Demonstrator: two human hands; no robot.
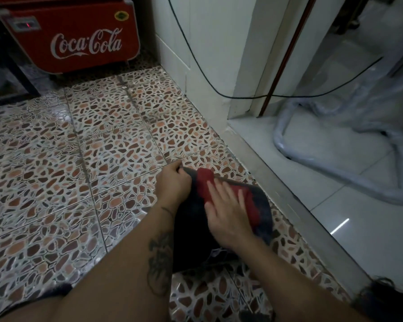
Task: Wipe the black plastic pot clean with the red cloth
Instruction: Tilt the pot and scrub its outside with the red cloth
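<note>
Here, in the head view, we have the black plastic pot (263, 205) tipped on its side low over the patterned floor (79, 159), its rim pointing away from us. Our left hand (172, 182) is closed on the far rim, steadying it. Our right hand (228, 212) lies flat with fingers spread, pressing the red cloth (205, 182) against the pot's upper side wall; it pins the cloth down, it does not clench it. We judge the wiping to be mid-way: the cloth is on the outside wall, yet the light is too dim to tell which parts are already clean, and the inside is hidden from us, so that may be left to do. Around us, a red Coca-Cola cooler (79, 36) stands well apart at the far end. A black cable (242, 96) hangs along the white wall to the right, and a wrapped frame (335, 166) lies beyond the raised step. Nothing crowds the pot itself
</note>
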